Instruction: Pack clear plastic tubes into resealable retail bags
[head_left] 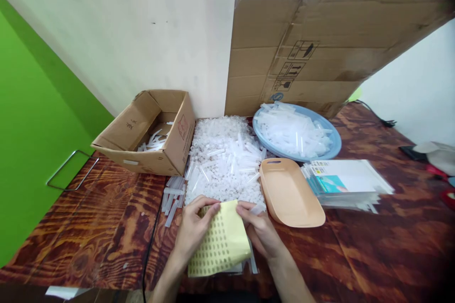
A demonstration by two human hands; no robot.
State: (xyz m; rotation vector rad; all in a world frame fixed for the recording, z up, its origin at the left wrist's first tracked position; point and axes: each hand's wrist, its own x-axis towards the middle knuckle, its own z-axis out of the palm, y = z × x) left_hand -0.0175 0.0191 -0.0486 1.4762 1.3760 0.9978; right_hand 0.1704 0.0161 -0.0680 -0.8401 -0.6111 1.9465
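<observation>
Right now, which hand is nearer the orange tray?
Right. The right hand holds the yellow sheet at its right edge, just left of the orange tray. The left hand grips the sheet's far side, farther from the tray.

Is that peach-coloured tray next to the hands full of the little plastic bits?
No, the peach tray lies bare inside, while the clear plastic pieces are heaped on the table beside it.

The yellow sheet (220, 241) hides the near edge of the clear pieces (223, 161) and part of both palms. Far right items (439, 161) are blurred and cut off; carton print (182, 126) is too small to read.
</observation>
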